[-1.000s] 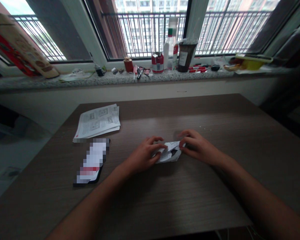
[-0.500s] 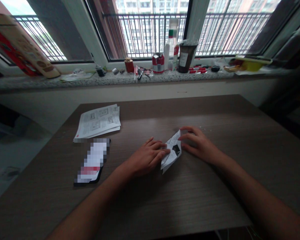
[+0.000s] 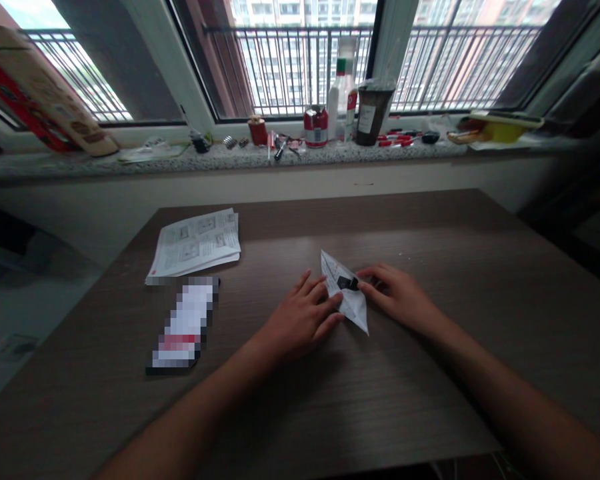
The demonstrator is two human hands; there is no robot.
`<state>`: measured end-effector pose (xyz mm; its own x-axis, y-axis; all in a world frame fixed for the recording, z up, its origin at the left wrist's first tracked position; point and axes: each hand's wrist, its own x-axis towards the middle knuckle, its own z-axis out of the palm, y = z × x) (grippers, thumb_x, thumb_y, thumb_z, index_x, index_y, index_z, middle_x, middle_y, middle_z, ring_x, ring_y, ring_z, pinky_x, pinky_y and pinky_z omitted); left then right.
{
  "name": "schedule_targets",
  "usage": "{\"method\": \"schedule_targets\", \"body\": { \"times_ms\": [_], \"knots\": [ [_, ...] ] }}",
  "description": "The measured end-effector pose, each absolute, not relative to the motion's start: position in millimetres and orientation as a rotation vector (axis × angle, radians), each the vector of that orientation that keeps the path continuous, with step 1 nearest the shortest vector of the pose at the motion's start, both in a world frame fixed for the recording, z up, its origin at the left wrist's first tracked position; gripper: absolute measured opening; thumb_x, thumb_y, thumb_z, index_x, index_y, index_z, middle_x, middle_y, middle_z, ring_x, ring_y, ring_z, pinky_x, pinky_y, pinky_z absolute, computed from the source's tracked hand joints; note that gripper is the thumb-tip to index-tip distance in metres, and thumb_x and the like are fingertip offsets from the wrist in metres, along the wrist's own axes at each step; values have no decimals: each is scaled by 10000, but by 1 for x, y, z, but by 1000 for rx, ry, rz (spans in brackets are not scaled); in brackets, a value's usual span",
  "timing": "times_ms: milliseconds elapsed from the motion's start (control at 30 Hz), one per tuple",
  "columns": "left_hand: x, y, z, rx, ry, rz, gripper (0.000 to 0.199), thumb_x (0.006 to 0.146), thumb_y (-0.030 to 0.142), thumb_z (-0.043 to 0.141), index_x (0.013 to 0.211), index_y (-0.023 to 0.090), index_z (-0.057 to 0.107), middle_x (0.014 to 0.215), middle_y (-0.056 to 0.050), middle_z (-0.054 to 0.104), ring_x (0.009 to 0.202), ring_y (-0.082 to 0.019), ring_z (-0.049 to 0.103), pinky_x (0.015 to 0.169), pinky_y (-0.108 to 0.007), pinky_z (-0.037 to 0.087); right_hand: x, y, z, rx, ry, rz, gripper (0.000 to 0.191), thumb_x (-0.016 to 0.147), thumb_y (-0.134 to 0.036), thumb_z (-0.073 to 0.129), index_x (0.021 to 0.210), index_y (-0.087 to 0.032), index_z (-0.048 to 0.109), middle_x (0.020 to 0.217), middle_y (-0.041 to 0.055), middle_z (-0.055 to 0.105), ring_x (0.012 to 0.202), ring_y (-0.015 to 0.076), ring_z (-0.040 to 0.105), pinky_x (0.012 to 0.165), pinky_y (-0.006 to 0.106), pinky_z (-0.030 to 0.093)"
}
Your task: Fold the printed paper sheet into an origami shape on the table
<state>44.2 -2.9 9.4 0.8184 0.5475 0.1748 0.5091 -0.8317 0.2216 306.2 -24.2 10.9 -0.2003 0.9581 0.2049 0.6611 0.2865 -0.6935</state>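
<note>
A small folded piece of printed white paper (image 3: 353, 305) with a dark patch lies on the brown table between my hands. Its pointed ends face the upper left and the lower right. My left hand (image 3: 307, 312) has its fingers spread, with the fingertips at the paper's left edge. From the right, my right hand (image 3: 397, 293) pinches the paper's right edge by the dark patch between thumb and fingers.
Printed sheets (image 3: 197, 245) lie at the table's back left, with a phone (image 3: 185, 323) in front of them. On the windowsill (image 3: 220, 157) stand a red can (image 3: 315, 127), a dark cup (image 3: 373, 115), bottles and small items.
The folded paper has turned, so its upper point now leans left instead of right. My right hand's fingers have closed in on its edge, and my left fingers have spread.
</note>
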Motion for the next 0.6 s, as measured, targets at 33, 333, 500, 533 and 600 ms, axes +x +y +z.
{"method": "schedule_targets", "body": {
  "times_ms": [33,333,500,533,600],
  "knots": [
    [45,-4,9,2853,833,352,453,1103,453,396,1457,220,555,1304,-113,608,1419,-313,456,1258,-545,265,305,-25,10,-1458,-1942,637,242,1008,-366,601,1162,-220,718,1071,92,719,916,230,685,791,372,559],
    [52,-11,20,2872,793,342,381,1078,417,499,1352,177,610,1230,-128,680,1085,-294,660,947,-469,539,307,-23,2,-1518,-1891,768,308,987,-377,623,1240,-225,710,1101,88,771,960,249,722,852,394,567],
    [52,-12,18,2912,672,359,300,1063,411,539,1208,190,681,1153,-101,711,1064,-283,666,932,-456,533,310,-24,8,-1521,-1930,818,268,978,-331,618,1205,-238,725,1104,70,784,960,242,735,837,365,569],
    [52,-12,17,2919,660,358,292,1059,410,547,1198,194,687,1151,-99,709,1058,-282,665,926,-456,534,310,-24,10,-1516,-1954,829,256,980,-326,611,1187,-238,732,1101,67,787,955,240,736,829,358,567],
    [52,-13,16,2927,649,352,289,1053,408,558,1208,203,689,1168,-100,698,1056,-283,661,914,-455,535,311,-25,13,-1501,-2003,845,251,982,-327,605,1177,-238,736,1096,63,788,940,236,736,811,345,559]
  ]
}}
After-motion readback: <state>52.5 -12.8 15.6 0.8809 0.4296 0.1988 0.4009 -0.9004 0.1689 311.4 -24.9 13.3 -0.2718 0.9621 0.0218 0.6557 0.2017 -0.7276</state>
